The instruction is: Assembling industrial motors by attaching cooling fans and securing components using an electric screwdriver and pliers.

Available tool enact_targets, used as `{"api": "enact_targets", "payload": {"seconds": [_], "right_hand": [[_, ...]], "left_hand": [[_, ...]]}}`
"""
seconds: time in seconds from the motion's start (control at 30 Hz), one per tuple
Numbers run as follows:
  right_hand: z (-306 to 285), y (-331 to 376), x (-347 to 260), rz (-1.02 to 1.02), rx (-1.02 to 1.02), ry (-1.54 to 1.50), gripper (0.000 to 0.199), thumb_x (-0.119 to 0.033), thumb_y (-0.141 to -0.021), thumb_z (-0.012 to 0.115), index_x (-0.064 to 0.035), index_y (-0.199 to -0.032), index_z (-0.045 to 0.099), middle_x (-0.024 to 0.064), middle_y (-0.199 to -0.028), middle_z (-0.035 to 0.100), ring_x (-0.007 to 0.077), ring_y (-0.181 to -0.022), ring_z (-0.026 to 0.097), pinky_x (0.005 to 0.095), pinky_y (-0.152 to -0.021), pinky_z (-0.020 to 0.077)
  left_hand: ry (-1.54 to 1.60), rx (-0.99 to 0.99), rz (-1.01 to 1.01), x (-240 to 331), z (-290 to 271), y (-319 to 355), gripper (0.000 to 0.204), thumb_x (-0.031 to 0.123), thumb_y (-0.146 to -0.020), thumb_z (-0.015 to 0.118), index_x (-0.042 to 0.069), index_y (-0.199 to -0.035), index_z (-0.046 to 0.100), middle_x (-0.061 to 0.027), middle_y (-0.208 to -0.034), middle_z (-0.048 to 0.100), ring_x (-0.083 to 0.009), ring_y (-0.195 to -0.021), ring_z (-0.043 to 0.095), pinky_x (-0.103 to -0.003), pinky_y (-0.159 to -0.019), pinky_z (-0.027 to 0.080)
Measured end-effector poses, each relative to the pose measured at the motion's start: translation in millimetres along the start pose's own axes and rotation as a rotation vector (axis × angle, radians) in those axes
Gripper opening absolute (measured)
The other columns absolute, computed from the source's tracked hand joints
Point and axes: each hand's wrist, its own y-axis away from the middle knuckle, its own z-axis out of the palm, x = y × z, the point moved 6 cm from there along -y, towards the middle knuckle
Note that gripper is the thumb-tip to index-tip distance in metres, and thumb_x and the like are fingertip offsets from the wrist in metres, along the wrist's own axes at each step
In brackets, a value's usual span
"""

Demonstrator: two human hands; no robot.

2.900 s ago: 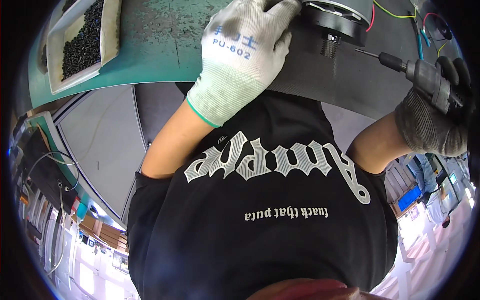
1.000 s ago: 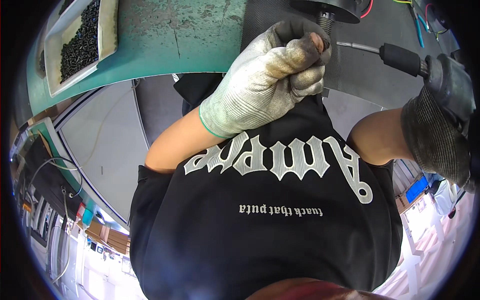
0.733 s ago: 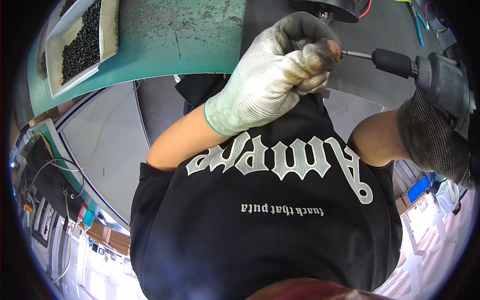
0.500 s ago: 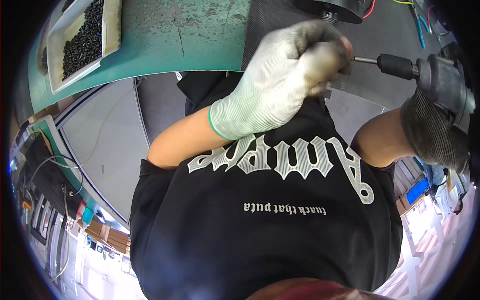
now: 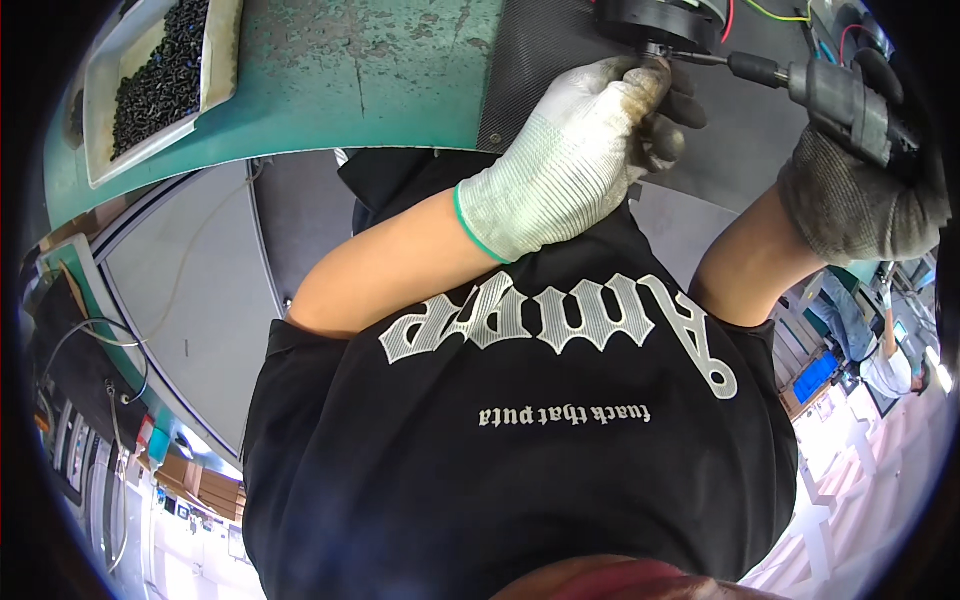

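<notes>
A power screwdriver (image 5: 845, 105) is gripped in my right hand (image 5: 865, 195), which wears a dark grey glove. Its long bit points left, with the tip at the short metal stub (image 5: 655, 48) beneath a black round housing (image 5: 672, 22). My left hand (image 5: 590, 140), in a white glove with grey-stained fingers, has thumb and forefinger closed right by the stub and bit tip. Whatever lies between those fingertips is hidden; the other fingers curl loosely below. The housing runs past the top edge of the view.
A pale tray (image 5: 215, 75) of small black screws stands on the worn green bench (image 5: 350, 90) at the left. Under the housing lies a dark textured mat (image 5: 535, 60). Red and yellow-green wires (image 5: 775, 12) and blue-handled pliers (image 5: 826, 52) are at the upper right. Another person (image 5: 888, 370) appears far right.
Both hands have moved up toward the housing. The screwdriver has shifted up and left, bringing its bit tip to the stub. My left fist has loosened, with its lower fingers now apart.
</notes>
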Motion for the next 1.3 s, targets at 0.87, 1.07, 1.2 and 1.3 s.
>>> {"api": "enact_targets", "payload": {"seconds": [0.87,1.07,1.2,1.3], "right_hand": [[38.5,3.8,-32.0,-0.316,-0.116,0.539,0.023,0.0,-0.083,0.056,0.0091,-0.103,0.062,0.0229,-0.097,0.066,0.0336,-0.079,0.068,0.0422,-0.07,0.0609],[-6.4,-11.0,0.8,0.001,0.236,0.2,0.027,-0.002,-0.085,0.053,0.0113,-0.108,0.06,0.0264,-0.099,0.065,0.0371,-0.085,0.068,0.0482,-0.076,0.0596],[-86.4,-6.2,55.7,0.476,0.438,-0.838,0.037,-0.014,-0.09,0.051,0.0146,-0.112,0.058,0.0288,-0.107,0.064,0.0384,-0.094,0.067,0.0552,-0.089,0.0539],[-91.5,10.3,76.7,0.491,0.556,-0.933,0.035,-0.015,-0.091,0.051,0.0128,-0.112,0.059,0.0261,-0.109,0.063,0.0347,-0.094,0.067,0.0509,-0.089,0.0546]], "left_hand": [[-0.626,0.158,0.096,24.2,8.1,-2.6,0.028,0.024,-0.099,0.051,-0.002,-0.105,0.059,-0.0034,-0.082,0.064,-0.0031,-0.063,0.05,-0.019,-0.058,0.043],[-0.402,0.161,0.224,16.6,5.0,0.2,0.022,0.023,-0.099,0.048,0.005,-0.092,0.06,-0.0022,-0.076,0.062,-0.008,-0.06,0.054,-0.024,-0.055,0.046],[0.436,0.084,-0.04,-24.2,10.7,-10.3,0.027,0.038,-0.1,0.048,0.015,-0.086,0.052,0.0011,-0.065,0.051,-0.0089,-0.047,0.042,-0.024,-0.046,0.037],[0.595,-0.1,-0.092,-26.8,11.3,-7.5,0.035,0.046,-0.098,0.046,0.014,-0.088,0.053,0.0013,-0.058,0.044,-0.008,-0.039,0.03,-0.025,-0.043,0.029]]}}
